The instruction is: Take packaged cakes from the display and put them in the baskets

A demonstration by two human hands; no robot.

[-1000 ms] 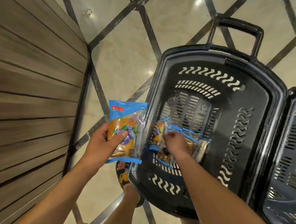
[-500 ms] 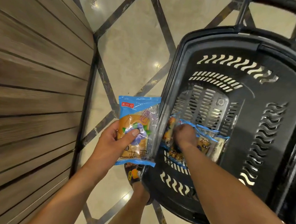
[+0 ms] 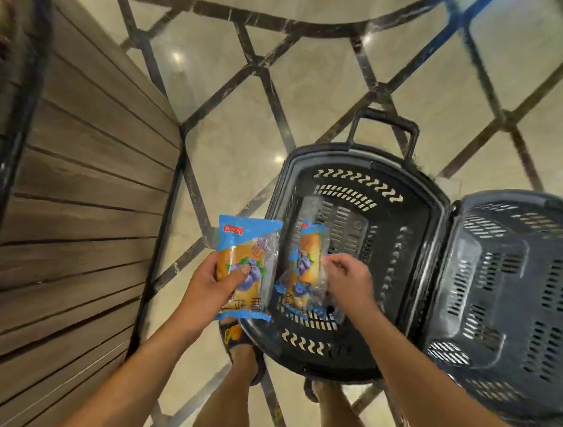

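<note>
My left hand (image 3: 213,284) grips a blue-wrapped packaged cake (image 3: 248,244) with a blueberry picture, held just left of the black basket (image 3: 416,260), outside its rim. My right hand (image 3: 349,283) is over the near left part of that basket, fingers curled on the edge of a bunch of similar packaged cakes (image 3: 304,267) hanging inside the rim. A second, dark grey basket (image 3: 519,305) stands touching the first on its right, and I see nothing in it.
A wooden slatted display side (image 3: 76,228) rises along the left. Both baskets stand on a glossy beige floor with dark diagonal lines (image 3: 235,105). The black basket's upright handle (image 3: 385,120) is at its far end. My sandalled feet (image 3: 243,347) are by its near rim.
The view has pulled up and back, so the second basket now shows. My right hand with its cakes has come up from the basket floor. My left hand holds its cake as before.
</note>
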